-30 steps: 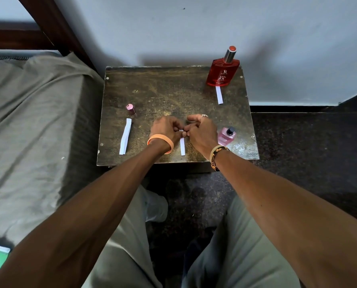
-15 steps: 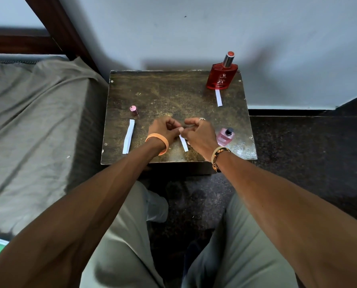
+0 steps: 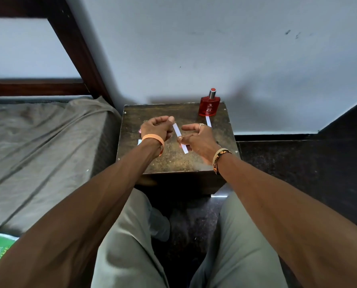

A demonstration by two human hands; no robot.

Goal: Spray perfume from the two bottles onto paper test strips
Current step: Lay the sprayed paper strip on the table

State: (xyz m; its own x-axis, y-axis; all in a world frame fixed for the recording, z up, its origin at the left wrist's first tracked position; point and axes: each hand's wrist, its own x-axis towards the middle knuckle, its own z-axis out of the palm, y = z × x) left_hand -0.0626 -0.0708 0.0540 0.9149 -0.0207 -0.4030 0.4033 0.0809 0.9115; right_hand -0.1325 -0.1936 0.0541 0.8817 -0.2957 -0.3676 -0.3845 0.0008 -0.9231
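White strip (image 3: 177, 130) pinched by left hand (image 3: 155, 129) fingers; right hand (image 3: 199, 140) fingers loosely spread, thumb touching it.

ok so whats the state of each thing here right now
held strip, held up between the hands, slanted
left hand, pinches its top end
right hand, thumb at its middle, grip unclear
red bottle, upright at the table's far right corner
second strip, flat, just in front of the red bottle

1 head-worn view, facing forward and down, near the table (image 3: 173, 161) – wide-angle
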